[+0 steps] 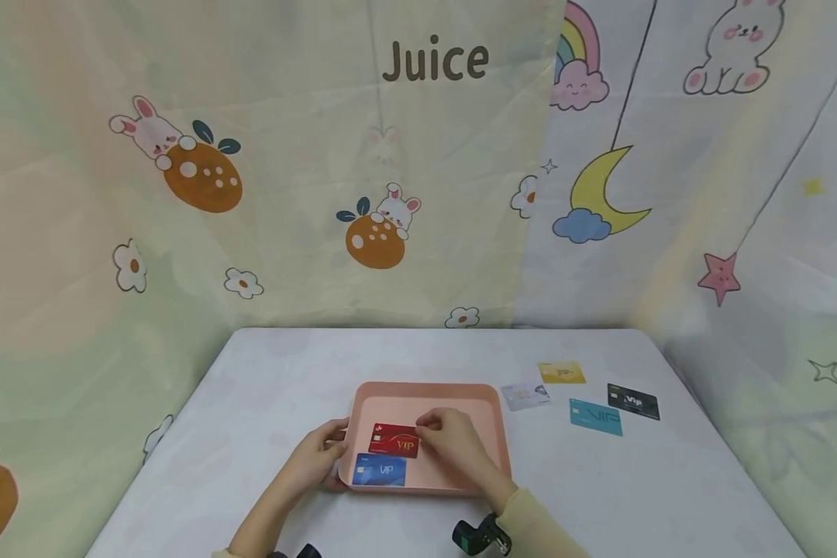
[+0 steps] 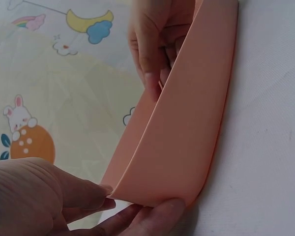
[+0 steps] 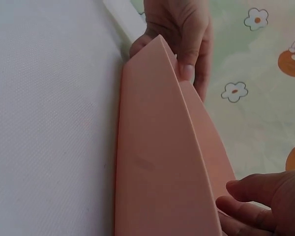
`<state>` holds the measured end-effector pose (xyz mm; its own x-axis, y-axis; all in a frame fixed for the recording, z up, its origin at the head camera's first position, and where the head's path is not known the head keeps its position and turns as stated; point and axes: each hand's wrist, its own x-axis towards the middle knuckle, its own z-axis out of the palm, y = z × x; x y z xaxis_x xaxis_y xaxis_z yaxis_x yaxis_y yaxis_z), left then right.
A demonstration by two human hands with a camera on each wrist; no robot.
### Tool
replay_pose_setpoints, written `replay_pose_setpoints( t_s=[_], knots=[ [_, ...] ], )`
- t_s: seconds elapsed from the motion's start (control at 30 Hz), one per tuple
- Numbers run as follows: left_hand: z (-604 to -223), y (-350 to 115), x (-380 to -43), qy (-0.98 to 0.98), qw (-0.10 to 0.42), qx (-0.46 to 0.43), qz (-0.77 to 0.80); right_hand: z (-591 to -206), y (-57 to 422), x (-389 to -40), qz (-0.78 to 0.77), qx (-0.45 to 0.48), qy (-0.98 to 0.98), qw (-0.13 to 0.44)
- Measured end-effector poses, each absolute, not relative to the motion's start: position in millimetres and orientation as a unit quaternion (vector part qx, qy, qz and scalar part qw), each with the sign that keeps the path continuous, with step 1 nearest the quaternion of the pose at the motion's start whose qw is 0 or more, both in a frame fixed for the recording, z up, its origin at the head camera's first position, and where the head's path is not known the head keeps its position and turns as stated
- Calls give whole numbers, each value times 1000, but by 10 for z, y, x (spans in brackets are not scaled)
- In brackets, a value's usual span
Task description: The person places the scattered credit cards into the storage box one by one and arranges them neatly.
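My left hand [image 1: 318, 456] holds the left side of a pink rectangular tray [image 1: 453, 393]. Its thumb is on the rim and its fingers lie against the outer wall, as the left wrist view shows. Inside the tray, a red VIP card [image 1: 390, 439] lies just above a blue VIP card [image 1: 380, 471]. Over the tray, my right hand [image 1: 460, 446] has its fingertips at the red card's upper right corner. A small gap separates thumb and index finger in the right wrist view, with no card visible between them. The near wall hides the tray floor there.
Right of the tray on the white table [image 1: 279, 364] lie a silver card [image 1: 525, 396], a gold card [image 1: 562, 373], a teal VIP card [image 1: 596, 418] and a black VIP card [image 1: 633, 401]. A cartoon-printed cloth [image 1: 286, 155] hangs behind the table.
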<state>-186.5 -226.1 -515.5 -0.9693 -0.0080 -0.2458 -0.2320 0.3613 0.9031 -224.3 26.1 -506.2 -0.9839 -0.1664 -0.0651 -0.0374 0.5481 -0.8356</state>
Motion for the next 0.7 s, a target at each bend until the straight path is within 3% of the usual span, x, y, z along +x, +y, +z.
replay_pose_setpoints(
  t_s=[0.7],
  knots=[
    [-5140,-2248,-1861,822,93,-73,558,-5009,181,-2277,-469,-95,874,84]
  ],
)
